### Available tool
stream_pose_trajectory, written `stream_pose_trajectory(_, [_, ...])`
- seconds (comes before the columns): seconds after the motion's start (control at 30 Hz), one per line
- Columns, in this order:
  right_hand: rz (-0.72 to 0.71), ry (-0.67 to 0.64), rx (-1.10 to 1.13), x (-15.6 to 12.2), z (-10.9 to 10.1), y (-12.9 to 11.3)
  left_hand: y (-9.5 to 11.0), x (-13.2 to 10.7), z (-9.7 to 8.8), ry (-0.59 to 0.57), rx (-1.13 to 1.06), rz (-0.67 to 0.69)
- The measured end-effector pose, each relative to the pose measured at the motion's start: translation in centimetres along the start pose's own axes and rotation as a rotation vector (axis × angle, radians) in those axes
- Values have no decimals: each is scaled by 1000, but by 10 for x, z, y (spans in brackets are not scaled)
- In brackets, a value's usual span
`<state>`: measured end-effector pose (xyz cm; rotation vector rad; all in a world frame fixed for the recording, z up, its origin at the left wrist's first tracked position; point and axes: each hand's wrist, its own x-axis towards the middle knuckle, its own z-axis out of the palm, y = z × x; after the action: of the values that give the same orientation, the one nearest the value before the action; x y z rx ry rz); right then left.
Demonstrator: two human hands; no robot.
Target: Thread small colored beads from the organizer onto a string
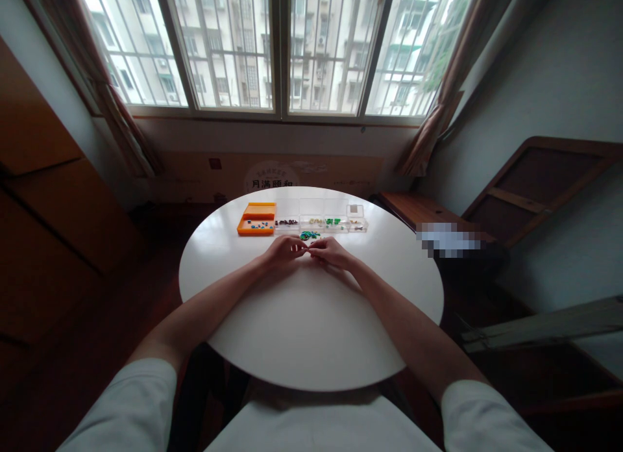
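My left hand (287, 249) and my right hand (329, 251) meet over the middle of the round white table (306, 328). Fingertips of both are pinched close together, and whatever sits between them is too small to make out. Just beyond the fingers lies a small pile of green and teal pieces (309, 235). Behind it stand clear plastic boxes (293, 230) in a row, with dark, pale and green bits inside. An orange box (256, 231) with its lid raised holds a few blue and dark bits, left of the clear ones.
Beyond the table, a long printed cardboard panel (195, 173) leans under the barred window (228, 56). To the right are a wooden bench (413, 208) and a tilted wooden frame (525, 186). A wooden cabinet (43, 231) stands at the left.
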<state>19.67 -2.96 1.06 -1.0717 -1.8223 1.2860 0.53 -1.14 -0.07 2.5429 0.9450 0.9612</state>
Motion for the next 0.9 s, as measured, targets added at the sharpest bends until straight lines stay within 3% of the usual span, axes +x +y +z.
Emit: stream_pose_trajectory(0.9, [-26,20,-28,4,0,7,2,1,0,8,33,15])
